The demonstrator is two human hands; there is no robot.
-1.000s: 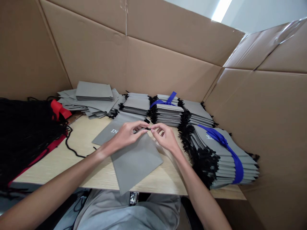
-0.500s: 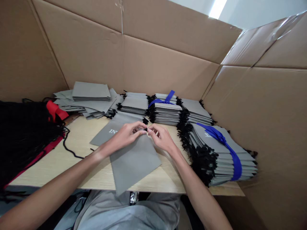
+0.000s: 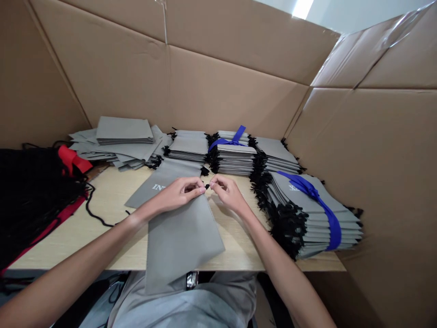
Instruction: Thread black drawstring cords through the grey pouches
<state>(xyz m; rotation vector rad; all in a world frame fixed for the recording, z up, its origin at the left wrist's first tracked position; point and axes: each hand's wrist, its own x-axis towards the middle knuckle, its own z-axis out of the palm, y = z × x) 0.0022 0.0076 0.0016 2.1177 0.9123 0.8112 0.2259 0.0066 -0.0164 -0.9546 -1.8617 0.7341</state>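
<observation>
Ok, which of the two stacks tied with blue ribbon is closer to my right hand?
The back stack, just beyond your right hand. Its ribbon is knotted on top; the other tied stack lies farther right, by the cardboard wall.

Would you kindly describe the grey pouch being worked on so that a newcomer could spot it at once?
On the wooden table walled in by cardboard, look between the left hand and right hand. The grey pouch lies loose there, its lower edge overhanging the table, unlike the bundled stacks tied with blue ribbon.
</observation>
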